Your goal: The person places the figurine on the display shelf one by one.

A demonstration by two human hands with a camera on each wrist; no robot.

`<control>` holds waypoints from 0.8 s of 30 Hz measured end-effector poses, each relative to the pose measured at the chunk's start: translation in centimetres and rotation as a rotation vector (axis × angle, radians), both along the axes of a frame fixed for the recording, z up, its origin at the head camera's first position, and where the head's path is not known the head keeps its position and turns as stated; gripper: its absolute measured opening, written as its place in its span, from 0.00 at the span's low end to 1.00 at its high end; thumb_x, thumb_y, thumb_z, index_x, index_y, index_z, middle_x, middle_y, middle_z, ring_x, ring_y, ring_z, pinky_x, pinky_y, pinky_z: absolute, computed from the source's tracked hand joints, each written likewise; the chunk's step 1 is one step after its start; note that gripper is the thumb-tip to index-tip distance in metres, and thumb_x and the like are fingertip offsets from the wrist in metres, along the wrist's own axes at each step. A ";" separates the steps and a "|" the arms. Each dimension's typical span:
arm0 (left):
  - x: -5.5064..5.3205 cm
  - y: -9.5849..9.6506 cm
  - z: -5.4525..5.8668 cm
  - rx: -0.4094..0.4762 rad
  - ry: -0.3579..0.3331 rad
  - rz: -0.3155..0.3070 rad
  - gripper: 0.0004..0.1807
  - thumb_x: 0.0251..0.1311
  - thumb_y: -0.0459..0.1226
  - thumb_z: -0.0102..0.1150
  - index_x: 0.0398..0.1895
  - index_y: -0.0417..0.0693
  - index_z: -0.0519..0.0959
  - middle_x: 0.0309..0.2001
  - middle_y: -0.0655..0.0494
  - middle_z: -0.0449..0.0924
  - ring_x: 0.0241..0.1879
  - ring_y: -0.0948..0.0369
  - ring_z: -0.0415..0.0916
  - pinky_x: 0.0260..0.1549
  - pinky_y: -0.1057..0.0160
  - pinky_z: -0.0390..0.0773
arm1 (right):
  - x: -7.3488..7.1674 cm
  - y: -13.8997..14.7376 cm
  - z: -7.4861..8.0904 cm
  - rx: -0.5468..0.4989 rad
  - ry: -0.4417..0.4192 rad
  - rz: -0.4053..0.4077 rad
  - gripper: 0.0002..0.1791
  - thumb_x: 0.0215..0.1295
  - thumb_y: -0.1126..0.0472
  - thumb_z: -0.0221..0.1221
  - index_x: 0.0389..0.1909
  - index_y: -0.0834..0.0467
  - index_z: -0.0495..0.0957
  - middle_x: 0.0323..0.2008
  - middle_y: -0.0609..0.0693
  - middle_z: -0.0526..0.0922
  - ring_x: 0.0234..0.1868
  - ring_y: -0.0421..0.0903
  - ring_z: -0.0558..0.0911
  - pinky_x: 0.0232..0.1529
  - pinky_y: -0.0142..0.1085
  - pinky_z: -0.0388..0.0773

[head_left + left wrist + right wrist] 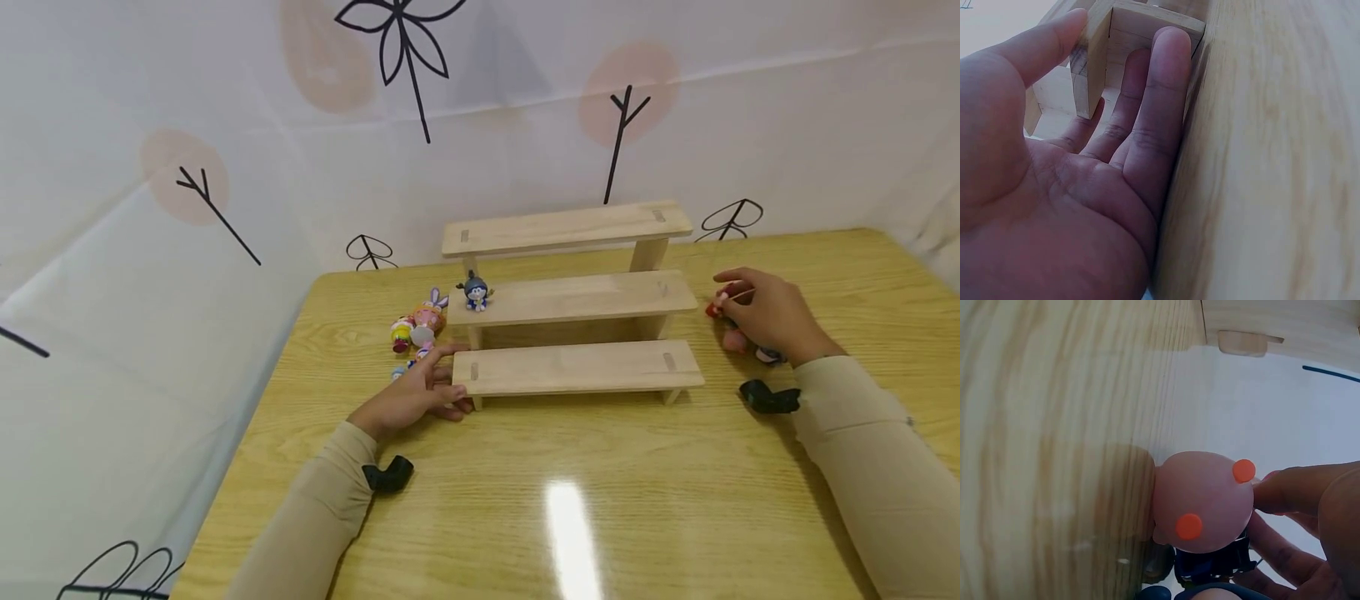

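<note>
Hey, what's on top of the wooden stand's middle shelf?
One small blue-and-white figurine is on the middle shelf, near its left end in the head view. The figurine covers the spots beneath it and just behind it, so those can't be seen.

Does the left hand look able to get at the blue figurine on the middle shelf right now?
Probably yes: the blue figurine is at the left end of the middle shelf, near the left hand, with nothing seen covering it; the hand would likely first leave the lowest shelf.
</note>
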State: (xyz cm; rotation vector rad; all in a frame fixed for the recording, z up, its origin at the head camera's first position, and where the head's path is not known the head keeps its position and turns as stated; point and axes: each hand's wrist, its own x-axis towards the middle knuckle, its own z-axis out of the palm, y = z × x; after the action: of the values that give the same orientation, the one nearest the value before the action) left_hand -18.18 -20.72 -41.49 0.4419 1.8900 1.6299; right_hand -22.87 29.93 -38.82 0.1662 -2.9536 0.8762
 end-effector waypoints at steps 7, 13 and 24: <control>0.0 0.1 -0.1 -0.001 0.005 0.001 0.36 0.72 0.37 0.56 0.77 0.62 0.50 0.61 0.35 0.72 0.49 0.53 0.83 0.49 0.51 0.85 | 0.1 -0.1 0.0 0.010 -0.004 0.006 0.24 0.77 0.54 0.52 0.63 0.68 0.70 0.52 0.73 0.79 0.51 0.69 0.79 0.50 0.64 0.74; 0.0 0.2 -0.1 0.004 0.005 0.002 0.36 0.72 0.38 0.56 0.77 0.61 0.50 0.60 0.36 0.72 0.49 0.53 0.83 0.50 0.51 0.85 | 0.2 -0.2 0.1 0.010 -0.016 0.005 0.23 0.76 0.55 0.53 0.59 0.69 0.73 0.50 0.73 0.81 0.50 0.69 0.80 0.51 0.64 0.73; 0.2 -0.1 -0.2 -0.006 0.017 -0.003 0.37 0.73 0.38 0.55 0.78 0.61 0.49 0.59 0.36 0.73 0.50 0.52 0.83 0.50 0.51 0.85 | 0.3 -0.6 0.0 0.004 -0.019 -0.004 0.22 0.77 0.54 0.51 0.60 0.68 0.73 0.53 0.75 0.79 0.52 0.71 0.78 0.51 0.66 0.72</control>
State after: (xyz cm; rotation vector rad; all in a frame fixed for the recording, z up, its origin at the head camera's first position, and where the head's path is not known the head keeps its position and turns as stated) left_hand -17.98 -20.86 -41.66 0.4568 1.9050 1.6234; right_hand -22.55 29.36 -38.84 0.1524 -2.9723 0.8759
